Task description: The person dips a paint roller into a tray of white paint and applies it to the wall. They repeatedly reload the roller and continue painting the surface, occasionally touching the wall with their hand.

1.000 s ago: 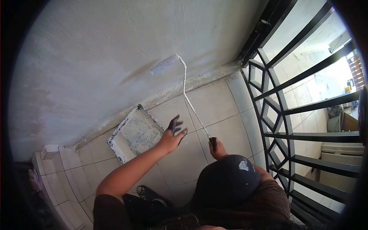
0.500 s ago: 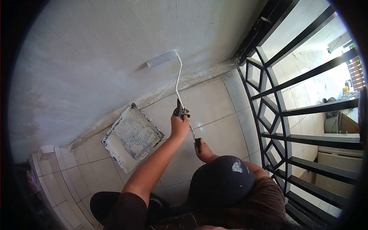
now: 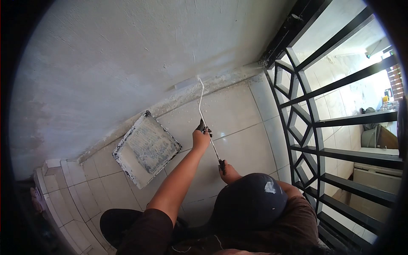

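A paint roller (image 3: 201,98) with a long bent wire frame reaches from my hands to the wall. Its pale sleeve (image 3: 185,83) lies against the wall low down, just above the base, and blends with the paint there. My left hand (image 3: 201,138) is closed round the rod midway along, with dark material on the fingers. Nearer my body, my right hand (image 3: 228,172) grips the lower end of the roller, dark at the fingers too. To the left on the floor rests a paint tray (image 3: 146,148), its ribbed bed smeared with whitish-grey paint and its rim dark-stained.
A grey-white painted wall (image 3: 114,55) meets the tiled floor (image 3: 231,110) along a rough base strip. Black metal railing (image 3: 308,110) stands on the right. Tiled steps (image 3: 63,191) are at lower left. My dark-clad knee (image 3: 248,199) is close to my right hand.
The roller sleeve has moved down the wall and slightly right, towards the base strip. Both hands have shifted a little down and right with the rod; the tray stays put.
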`<action>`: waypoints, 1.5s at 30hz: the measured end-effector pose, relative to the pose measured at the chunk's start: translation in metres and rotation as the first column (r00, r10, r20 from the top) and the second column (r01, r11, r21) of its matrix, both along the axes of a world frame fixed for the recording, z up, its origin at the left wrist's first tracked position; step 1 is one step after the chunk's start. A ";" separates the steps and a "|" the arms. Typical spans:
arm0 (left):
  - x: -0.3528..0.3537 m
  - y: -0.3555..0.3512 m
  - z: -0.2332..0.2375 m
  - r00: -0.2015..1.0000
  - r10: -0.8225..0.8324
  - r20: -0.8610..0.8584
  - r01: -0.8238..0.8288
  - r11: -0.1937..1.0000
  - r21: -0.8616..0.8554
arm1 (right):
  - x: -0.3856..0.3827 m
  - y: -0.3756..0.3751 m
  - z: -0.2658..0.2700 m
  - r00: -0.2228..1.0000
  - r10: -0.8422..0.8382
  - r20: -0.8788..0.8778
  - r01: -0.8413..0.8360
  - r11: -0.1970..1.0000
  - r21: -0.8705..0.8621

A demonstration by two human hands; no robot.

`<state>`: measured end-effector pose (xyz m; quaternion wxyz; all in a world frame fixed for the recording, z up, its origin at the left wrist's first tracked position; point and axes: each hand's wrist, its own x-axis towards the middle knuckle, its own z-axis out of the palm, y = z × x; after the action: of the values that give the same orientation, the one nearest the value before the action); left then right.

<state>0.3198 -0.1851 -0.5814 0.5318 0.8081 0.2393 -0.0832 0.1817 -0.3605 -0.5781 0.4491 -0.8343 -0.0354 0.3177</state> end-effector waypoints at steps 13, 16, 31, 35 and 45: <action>-0.007 0.006 0.061 0.913 0.011 0.408 -0.030 0.999 0.039 | -0.005 0.004 -0.032 0.957 -0.241 -0.164 0.289 0.844 0.451; -0.009 0.011 0.099 0.908 -0.002 0.418 -0.001 1.000 0.007 | 0.015 0.009 -0.009 0.952 -0.092 -0.293 0.246 0.798 0.550; 0.006 0.018 0.078 0.976 -0.012 0.215 0.012 1.000 0.003 | 0.014 0.013 -0.016 0.835 -0.011 -0.550 0.321 0.823 0.469; -0.002 0.018 0.044 0.992 0.019 0.124 -0.016 1.000 -0.025 | -0.002 0.009 0.002 0.767 -0.089 -0.636 0.428 0.809 0.403; -0.014 0.021 0.010 0.985 0.092 -0.144 -0.128 0.956 -0.264 | -0.023 0.010 0.004 0.736 -0.200 -0.647 0.566 0.706 0.425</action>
<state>0.3062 -0.1640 -0.5717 0.6247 0.7056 0.3047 -0.1381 0.1592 -0.3509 -0.5738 0.7363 -0.5054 0.1817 0.4117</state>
